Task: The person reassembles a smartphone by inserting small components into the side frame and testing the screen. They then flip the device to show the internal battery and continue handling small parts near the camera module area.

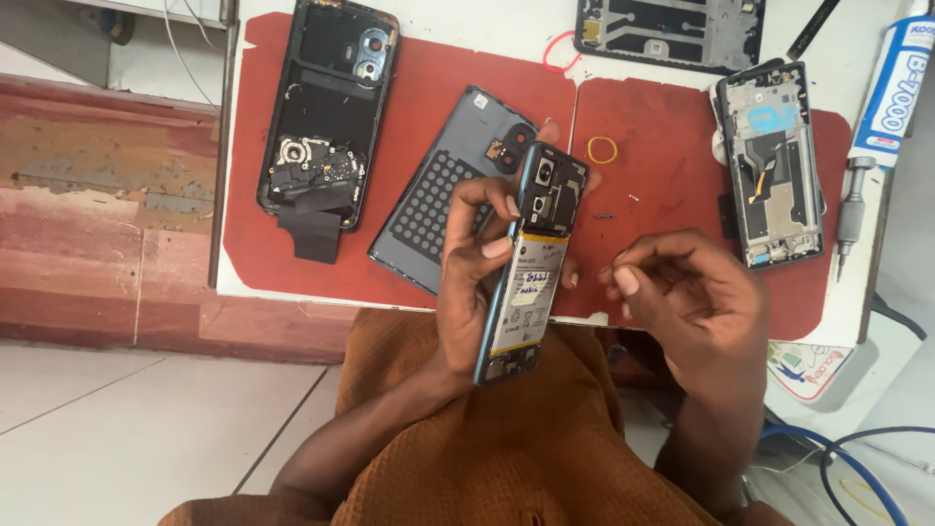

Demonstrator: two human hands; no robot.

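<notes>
Red rubber mats cover the white bench in front of me. My left hand grips an opened phone, fingers wrapped round its teal edge, held tilted above the bench's near edge; its pale battery carries a white label with handwriting. My right hand sits at three o'clock of it, thumb and forefinger pinched together; whether they hold anything I cannot tell. Behind the phone lies a grey back cover with a dotted black pad. At ten o'clock rests a glossy black phone shell; at two o'clock a metal phone frame, a yellow rubber band and a white glue tube with blue print.
</notes>
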